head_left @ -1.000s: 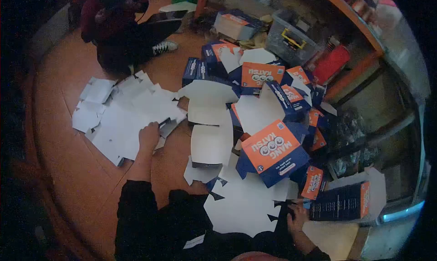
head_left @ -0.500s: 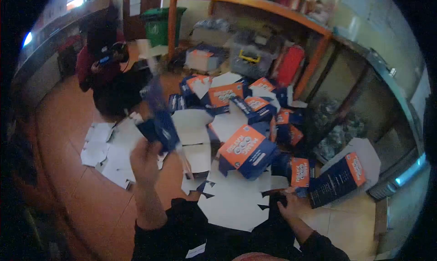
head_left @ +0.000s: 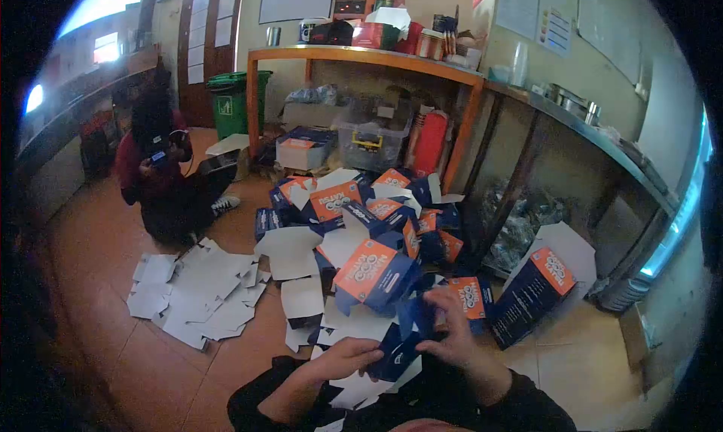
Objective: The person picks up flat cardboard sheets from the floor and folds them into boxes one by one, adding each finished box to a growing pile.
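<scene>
Change noted: the dark blue carton piece [head_left: 395,357], raised in my left hand over the floor half a second ago, is now above my lap, over a white sheet [head_left: 358,391]. My left hand [head_left: 345,359] pinches its left edge; my right hand [head_left: 458,338] has arrived at its right side, grip too blurred to tell, so handling is, I judge, now two-handed.

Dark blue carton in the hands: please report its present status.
Left hand pinching dark blue carton. Right hand at its other side, blurred, grip unclear. Orange-blue box close behind; white cardboard below.
</scene>
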`<control>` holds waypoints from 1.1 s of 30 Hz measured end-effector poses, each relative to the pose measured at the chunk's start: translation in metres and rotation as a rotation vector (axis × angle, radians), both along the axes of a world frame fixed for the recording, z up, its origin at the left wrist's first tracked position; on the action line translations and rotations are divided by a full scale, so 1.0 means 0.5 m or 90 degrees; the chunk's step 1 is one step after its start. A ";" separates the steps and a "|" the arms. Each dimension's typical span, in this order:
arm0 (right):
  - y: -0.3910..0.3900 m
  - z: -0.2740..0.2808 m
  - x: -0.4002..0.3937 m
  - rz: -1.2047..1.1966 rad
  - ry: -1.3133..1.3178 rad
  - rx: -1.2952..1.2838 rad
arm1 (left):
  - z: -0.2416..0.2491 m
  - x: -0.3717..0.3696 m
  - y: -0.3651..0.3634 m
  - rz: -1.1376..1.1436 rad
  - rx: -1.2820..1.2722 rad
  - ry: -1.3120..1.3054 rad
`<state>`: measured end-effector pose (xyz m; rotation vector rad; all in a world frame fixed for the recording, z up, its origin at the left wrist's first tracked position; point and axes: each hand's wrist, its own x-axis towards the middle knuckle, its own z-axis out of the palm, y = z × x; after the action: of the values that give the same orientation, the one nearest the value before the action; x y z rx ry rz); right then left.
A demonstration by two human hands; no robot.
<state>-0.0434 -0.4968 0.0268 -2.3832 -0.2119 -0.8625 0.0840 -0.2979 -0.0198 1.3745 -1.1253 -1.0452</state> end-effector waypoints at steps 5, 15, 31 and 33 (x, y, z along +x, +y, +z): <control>0.039 0.082 0.016 0.096 0.131 0.097 | -0.032 -0.012 0.000 -0.015 -0.054 0.104; 0.071 0.112 0.039 0.128 0.049 -0.135 | -0.004 -0.018 0.015 0.150 -0.080 0.076; 0.109 0.010 0.063 0.225 0.124 -0.196 | 0.039 -0.009 0.034 0.399 -0.415 0.433; 0.107 -0.012 0.068 0.200 0.074 -0.155 | 0.035 -0.017 0.030 0.397 -0.393 0.346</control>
<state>-0.0092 -0.4435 0.0209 -2.5191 -0.6583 -0.5757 0.0757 -0.2827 -0.0025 0.7797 -0.4849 -0.4933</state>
